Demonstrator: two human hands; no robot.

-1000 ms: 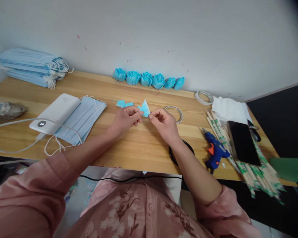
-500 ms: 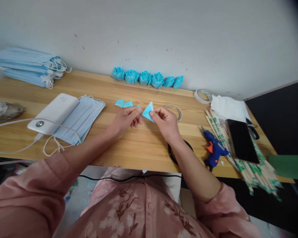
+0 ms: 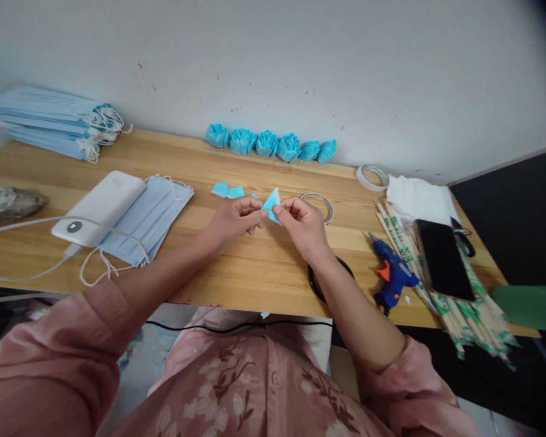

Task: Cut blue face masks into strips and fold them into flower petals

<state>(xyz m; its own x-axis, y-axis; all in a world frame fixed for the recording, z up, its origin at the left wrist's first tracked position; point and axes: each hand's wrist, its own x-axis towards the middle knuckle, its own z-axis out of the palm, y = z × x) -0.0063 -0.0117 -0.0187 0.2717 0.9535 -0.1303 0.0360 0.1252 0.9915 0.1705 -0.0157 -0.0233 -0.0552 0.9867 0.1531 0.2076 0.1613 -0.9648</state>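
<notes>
A small folded piece of blue mask fabric (image 3: 272, 201), triangular with a pale edge, is held above the table between my hands. My right hand (image 3: 304, 226) pinches its right side between thumb and fingers. On its lower left edge, the thumb and fingers of my left hand (image 3: 237, 218) are closed. Just beyond my left hand lie a few loose blue fabric pieces (image 3: 227, 190), partly hidden by the fingers. Behind my right hand is a roll of tape (image 3: 328, 206), partly covered. Several blue fabric flowers (image 3: 266, 144) stand in a row near the wall.
On the left are a stack of face masks (image 3: 45, 121), a white power bank (image 3: 100, 206) with a cable, and more masks (image 3: 150, 221). To the right lie a blue glue gun (image 3: 394, 273), a phone (image 3: 443, 258) on wrapped chopsticks (image 3: 475, 325), and another tape roll (image 3: 372, 177).
My left hand has moved slightly right and now grips the left edge of the blue fabric piece. The right hand stays almost where it was.
</notes>
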